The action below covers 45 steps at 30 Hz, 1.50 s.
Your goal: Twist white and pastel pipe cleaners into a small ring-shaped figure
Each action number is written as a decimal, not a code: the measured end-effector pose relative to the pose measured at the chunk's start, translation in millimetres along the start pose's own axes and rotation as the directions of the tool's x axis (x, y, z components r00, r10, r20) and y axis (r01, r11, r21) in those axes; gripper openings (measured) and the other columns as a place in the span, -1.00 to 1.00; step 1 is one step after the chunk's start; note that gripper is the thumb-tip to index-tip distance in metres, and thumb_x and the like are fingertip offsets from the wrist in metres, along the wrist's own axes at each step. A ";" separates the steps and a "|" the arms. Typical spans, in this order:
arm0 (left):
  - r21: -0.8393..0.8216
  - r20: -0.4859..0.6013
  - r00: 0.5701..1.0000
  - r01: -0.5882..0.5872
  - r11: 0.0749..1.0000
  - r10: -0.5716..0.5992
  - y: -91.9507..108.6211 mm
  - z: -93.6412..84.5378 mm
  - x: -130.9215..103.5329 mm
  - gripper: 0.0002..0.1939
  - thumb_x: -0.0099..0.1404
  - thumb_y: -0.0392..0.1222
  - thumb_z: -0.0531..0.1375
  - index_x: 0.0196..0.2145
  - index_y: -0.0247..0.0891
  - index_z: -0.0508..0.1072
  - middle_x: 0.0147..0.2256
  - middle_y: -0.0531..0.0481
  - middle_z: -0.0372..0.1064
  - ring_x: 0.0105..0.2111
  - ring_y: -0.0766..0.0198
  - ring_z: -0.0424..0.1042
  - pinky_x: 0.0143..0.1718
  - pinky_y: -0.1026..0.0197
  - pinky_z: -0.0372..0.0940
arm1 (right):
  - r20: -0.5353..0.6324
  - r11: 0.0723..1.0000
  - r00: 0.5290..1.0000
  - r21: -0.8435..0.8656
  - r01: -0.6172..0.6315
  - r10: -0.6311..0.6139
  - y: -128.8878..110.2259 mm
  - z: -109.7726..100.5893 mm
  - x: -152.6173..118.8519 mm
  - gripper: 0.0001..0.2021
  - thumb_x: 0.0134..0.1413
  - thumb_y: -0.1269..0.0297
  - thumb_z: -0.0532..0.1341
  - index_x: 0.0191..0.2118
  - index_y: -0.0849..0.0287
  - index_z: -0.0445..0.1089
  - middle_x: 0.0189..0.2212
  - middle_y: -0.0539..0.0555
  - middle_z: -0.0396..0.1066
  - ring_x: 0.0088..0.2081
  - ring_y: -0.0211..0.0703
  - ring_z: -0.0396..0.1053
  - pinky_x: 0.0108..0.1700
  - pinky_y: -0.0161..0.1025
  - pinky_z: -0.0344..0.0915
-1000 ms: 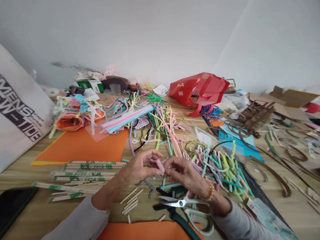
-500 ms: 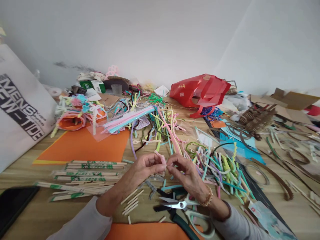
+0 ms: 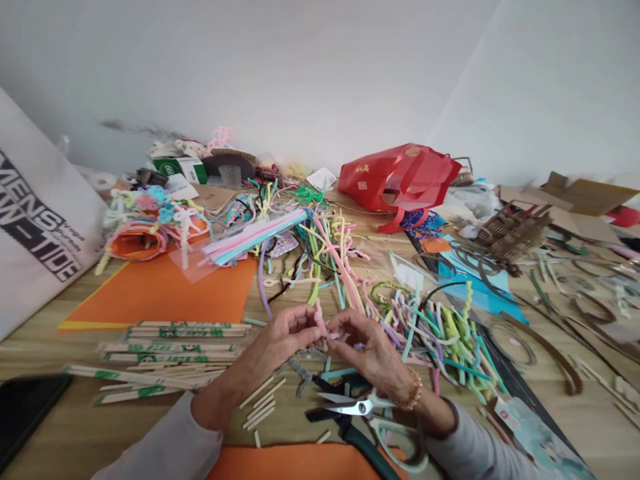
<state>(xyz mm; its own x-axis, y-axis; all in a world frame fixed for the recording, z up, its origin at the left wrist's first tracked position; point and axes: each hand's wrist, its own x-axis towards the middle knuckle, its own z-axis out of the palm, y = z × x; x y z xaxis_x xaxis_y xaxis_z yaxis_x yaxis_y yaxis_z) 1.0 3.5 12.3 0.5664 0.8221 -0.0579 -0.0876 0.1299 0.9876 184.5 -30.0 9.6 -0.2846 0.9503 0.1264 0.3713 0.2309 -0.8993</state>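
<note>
Between my two hands is a short pink pipe cleaner [image 3: 319,313], bent, with one end sticking up. My left hand [image 3: 293,333] pinches it from the left with thumb and fingers. From the right, my right hand [image 3: 367,343] has its fingertips closed on the other part of it; a beaded bracelet [image 3: 415,390] circles that wrist. Just below the hands lie open scissors [image 3: 365,408] with pale handles, over dark-handled pliers or cutters [image 3: 367,453]. A grey twisted pipe cleaner [image 3: 303,377] and several short cut sticks [image 3: 261,410] rest under my left hand.
Paper-wrapped chopsticks [image 3: 170,350] and a black phone [image 3: 30,410] lie at left. Piles of coloured pipe cleaners [image 3: 445,333] spread across the middle and right. Orange sheets [image 3: 170,293], pipe-cleaner flower bouquets [image 3: 137,240], a red bag [image 3: 395,177] and a white bag [image 3: 40,220] stand around.
My right fingertips have closed in on the pink pipe cleaner, and its end now points up more visibly between the hands. The whole view has shifted slightly.
</note>
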 end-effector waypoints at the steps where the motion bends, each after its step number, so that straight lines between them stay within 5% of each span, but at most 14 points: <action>1: 0.005 -0.004 1.000 -0.005 1.000 0.005 0.8 0.8 -0.2 -0.77 0.14 -0.07 0.27 -0.43 -0.29 0.38 -0.42 0.04 0.31 -0.34 0.27 0.33 -0.27 0.24 0.24 | 0.001 1.000 1.000 -0.006 0.006 -0.006 -0.2 0.0 -0.1 -0.87 0.10 0.25 0.24 -0.27 0.20 0.37 -0.43 -0.02 0.38 -0.42 -0.30 0.30 -0.42 -0.39 0.20; 13: 0.195 -0.039 0.996 -0.071 0.978 0.081 -3.3 0.9 0.3 -0.86 0.21 -0.17 0.19 -0.41 -0.30 0.36 -0.44 0.06 0.27 -0.38 0.28 0.31 -0.31 0.25 0.23 | -0.006 0.988 0.997 -0.137 0.072 -0.074 0.3 -1.7 0.3 -0.89 0.16 0.30 0.18 -0.25 0.20 0.41 -0.44 -0.01 0.41 -0.41 -0.29 0.35 -0.39 -0.39 0.22; 29: 0.538 -0.114 0.959 -0.160 0.828 0.260 0.0 9.5 -3.3 -0.89 0.23 -0.30 0.11 -0.43 -0.29 0.39 -0.43 0.02 0.35 -0.43 0.31 0.35 -0.34 0.29 0.25 | 0.095 0.883 0.978 -0.421 0.208 -0.186 5.0 2.4 -0.5 -0.88 0.25 0.41 0.06 -0.25 0.16 0.33 -0.37 0.05 0.40 -0.36 -0.23 0.35 -0.30 -0.35 0.18; 45: 0.414 -0.141 0.972 -0.116 0.903 0.190 0.7 11.5 -3.6 -0.88 0.21 -0.24 0.15 -0.47 -0.29 0.39 -0.50 0.04 0.34 -0.45 0.31 0.31 -0.36 0.29 0.22 | 0.047 0.893 0.995 -0.439 0.102 -0.091 2.6 3.2 -2.5 -0.81 0.24 0.35 0.06 -0.41 0.18 0.29 -0.51 0.00 0.34 -0.48 -0.27 0.26 -0.40 -0.35 0.11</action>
<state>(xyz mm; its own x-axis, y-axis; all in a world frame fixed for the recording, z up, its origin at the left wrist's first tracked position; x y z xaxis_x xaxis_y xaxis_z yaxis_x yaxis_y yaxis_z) 8.3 -5.7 14.8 0.4180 0.9017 0.1107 0.1946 -0.2079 0.9586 183.4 -32.5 5.6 -0.3580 0.9146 0.1880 0.6905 0.3948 -0.6061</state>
